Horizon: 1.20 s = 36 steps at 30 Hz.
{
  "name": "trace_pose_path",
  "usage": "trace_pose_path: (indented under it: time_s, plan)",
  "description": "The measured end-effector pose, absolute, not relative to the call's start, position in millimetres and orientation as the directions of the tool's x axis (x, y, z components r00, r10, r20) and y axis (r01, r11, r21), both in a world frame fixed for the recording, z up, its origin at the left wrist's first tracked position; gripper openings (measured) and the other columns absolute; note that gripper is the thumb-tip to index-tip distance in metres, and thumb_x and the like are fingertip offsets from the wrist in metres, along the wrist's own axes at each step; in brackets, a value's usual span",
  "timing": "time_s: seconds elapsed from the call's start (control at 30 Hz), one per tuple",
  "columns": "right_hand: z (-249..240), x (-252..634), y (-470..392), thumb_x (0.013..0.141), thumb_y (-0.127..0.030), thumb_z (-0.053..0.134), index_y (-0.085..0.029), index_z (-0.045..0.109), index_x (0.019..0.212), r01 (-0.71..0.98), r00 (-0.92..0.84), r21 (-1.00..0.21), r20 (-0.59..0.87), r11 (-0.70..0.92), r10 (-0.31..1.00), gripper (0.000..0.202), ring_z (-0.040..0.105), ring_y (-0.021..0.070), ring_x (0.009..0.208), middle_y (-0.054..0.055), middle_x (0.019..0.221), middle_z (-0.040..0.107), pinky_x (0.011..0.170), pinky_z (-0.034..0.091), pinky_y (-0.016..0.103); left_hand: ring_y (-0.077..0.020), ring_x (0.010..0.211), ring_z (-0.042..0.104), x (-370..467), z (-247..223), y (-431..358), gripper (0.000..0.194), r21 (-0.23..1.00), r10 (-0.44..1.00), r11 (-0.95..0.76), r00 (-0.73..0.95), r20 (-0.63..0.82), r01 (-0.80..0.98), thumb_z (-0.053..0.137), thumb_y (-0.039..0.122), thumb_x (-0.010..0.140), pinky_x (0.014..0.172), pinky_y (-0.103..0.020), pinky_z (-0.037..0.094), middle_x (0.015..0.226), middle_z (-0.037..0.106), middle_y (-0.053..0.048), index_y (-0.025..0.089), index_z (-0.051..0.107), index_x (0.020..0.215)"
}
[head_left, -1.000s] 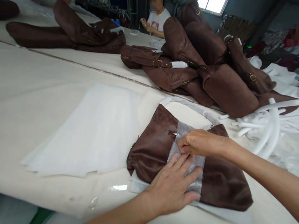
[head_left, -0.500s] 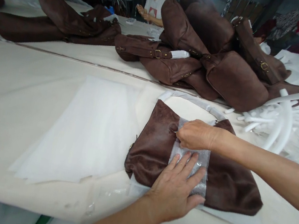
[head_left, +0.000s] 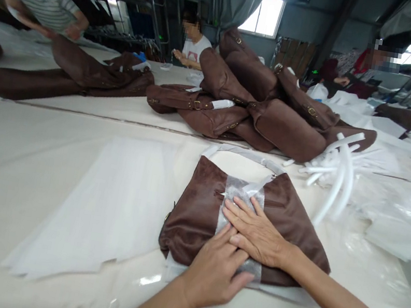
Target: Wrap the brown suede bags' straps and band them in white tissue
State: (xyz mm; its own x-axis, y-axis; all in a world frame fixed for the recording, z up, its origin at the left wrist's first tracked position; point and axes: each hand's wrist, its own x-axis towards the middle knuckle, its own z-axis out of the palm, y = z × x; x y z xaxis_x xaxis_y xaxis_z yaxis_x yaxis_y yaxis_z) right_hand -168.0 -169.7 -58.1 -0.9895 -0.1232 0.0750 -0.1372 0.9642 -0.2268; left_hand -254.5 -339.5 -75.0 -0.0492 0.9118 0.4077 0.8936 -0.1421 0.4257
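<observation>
A brown leather bag [head_left: 197,205] lies flat on the pale table, its wrapped strap [head_left: 241,152] looped toward the back. A translucent wrapping strip [head_left: 232,185] runs across the bag's middle. My right hand [head_left: 255,231] rests flat on the strip with fingers spread. Just below and to the left, my left hand [head_left: 216,266] presses on the strip and bag, fingers extended, its fingertips meeting my right hand. Neither hand grasps anything. Part of the strip is hidden under both hands.
White sheets [head_left: 100,215] lie left of the bag. Behind it is a pile of brown bags [head_left: 288,128], with white foam tubes [head_left: 344,172] and clear plastic [head_left: 397,207] at the right. More brown bags [head_left: 32,83] lie back left. People stand beyond the table.
My right hand has opened from a closed grip near the strip's top and moved down flat onto it. My left hand stays on the strip. The view has tilted up, showing more room.
</observation>
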Motion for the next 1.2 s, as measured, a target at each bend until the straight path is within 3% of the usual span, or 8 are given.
trace_pose_path:
  time_s: [0.13, 0.3, 0.57, 0.67, 0.77, 0.87, 1.03, 1.2]
  plan:
    - [-58, -175, -163, 0.103, -0.053, 0.032, -0.017, 0.024, 0.157, -0.14, -0.988, -0.235, 0.099, 0.962, -0.119, 0.066, 0.015, 0.0305, 0.152, 0.013, 0.162, 0.025, 0.121, 0.007, 0.062, -0.0154, 0.086, 0.071, -268, -52, -352, 0.028, 0.479, 0.849, -0.139, -0.144, 0.508, 0.867, 0.043, 0.019, 0.099, 0.088, -0.028, 0.056, 0.093, 0.076, -0.006, 0.019, 0.069, 0.109]
    - [-35, -157, -167, 0.102, -0.054, 0.036, -0.022, 0.026, 0.157, -0.133, -0.988, -0.237, 0.104, 0.962, -0.111, 0.065, 0.016, 0.0317, 0.152, 0.012, 0.164, 0.022, 0.119, 0.016, 0.063, -0.0316, 0.144, 0.038, -290, -49, -351, 0.054, 0.115, 0.893, 0.088, -0.129, 0.431, 0.989, 0.044, 0.043, 0.1, 0.115, -0.056, 0.035, 0.153, 0.046, -0.013, 0.02, 0.042, 0.149]
    - [-58, -127, -168, 0.101, -0.055, 0.039, -0.024, 0.036, 0.154, 0.076, -0.993, -0.337, 0.061, 0.939, 0.102, 0.061, 0.022, 0.0351, 0.15, 0.013, 0.162, 0.025, 0.117, 0.014, 0.07, -0.0346, 0.148, 0.029, -296, -88, -354, 0.065, -0.066, 0.944, 0.132, -0.105, 0.313, 0.989, 0.044, 0.051, 0.099, 0.114, -0.062, 0.032, 0.161, 0.031, -0.012, 0.023, 0.03, 0.155]
    - [-51, -120, -155, 0.1, -0.053, 0.04, -0.028, 0.045, 0.149, 0.119, -0.968, -0.524, 0.127, 0.843, 0.215, 0.055, 0.024, 0.0296, 0.15, 0.008, 0.163, 0.028, 0.121, 0.017, 0.059, -0.033, 0.147, 0.031, -296, -75, -360, 0.061, -0.001, 0.953, 0.12, -0.115, 0.281, 0.993, 0.042, 0.051, 0.1, 0.113, -0.06, 0.035, 0.16, 0.033, -0.011, 0.025, 0.032, 0.154]
    - [-37, -113, -130, 0.096, -0.049, 0.049, -0.021, 0.048, 0.145, 0.313, -0.756, -0.706, 0.219, 0.635, 0.617, 0.056, 0.028, 0.0273, 0.149, 0.01, 0.161, 0.032, 0.123, 0.02, 0.047, -0.0283, 0.149, 0.028, -296, -59, -376, 0.054, 0.137, 0.919, 0.186, -0.222, 0.327, 0.973, 0.041, 0.042, 0.102, 0.116, -0.055, 0.034, 0.16, 0.034, -0.008, 0.029, 0.032, 0.154]
    - [-28, -113, -98, 0.09, -0.042, 0.055, -0.013, 0.043, 0.146, 0.515, -0.525, -0.802, -0.016, 0.303, 0.851, 0.064, 0.032, 0.0301, 0.147, 0.016, 0.158, 0.036, 0.123, 0.021, 0.044, -0.0292, 0.15, 0.025, -300, -55, -397, 0.051, 0.316, 0.822, 0.304, -0.415, 0.39, 0.899, 0.044, 0.038, 0.101, 0.119, -0.057, 0.029, 0.16, 0.034, -0.008, 0.028, 0.039, 0.151]
    - [-26, -130, -60, 0.078, -0.044, 0.073, -0.008, 0.058, 0.128, 0.579, -0.442, -0.815, -0.289, 0.024, 0.849, 0.063, 0.048, 0.0381, 0.135, 0.024, 0.14, 0.055, 0.115, 0.035, 0.047, -0.031, 0.149, 0.028, -310, -84, -413, 0.053, 0.701, 0.622, 0.409, -0.741, 0.254, 0.584, 0.047, 0.046, 0.098, 0.118, -0.057, 0.032, 0.16, 0.034, -0.011, 0.027, 0.044, 0.147]
    - [-25, -139, -48, 0.069, -0.044, 0.083, -0.009, 0.068, 0.093, 0.494, -0.521, -0.843, -0.483, -0.213, 0.704, 0.045, 0.068, 0.0373, 0.108, 0.022, 0.103, 0.074, 0.095, 0.054, 0.047, -0.0299, 0.149, 0.029, -312, -97, -412, 0.056, 0.887, 0.481, 0.337, -0.868, 0.126, 0.315, 0.049, 0.055, 0.095, 0.123, -0.056, 0.021, 0.159, 0.035, -0.009, 0.027, 0.046, 0.144]
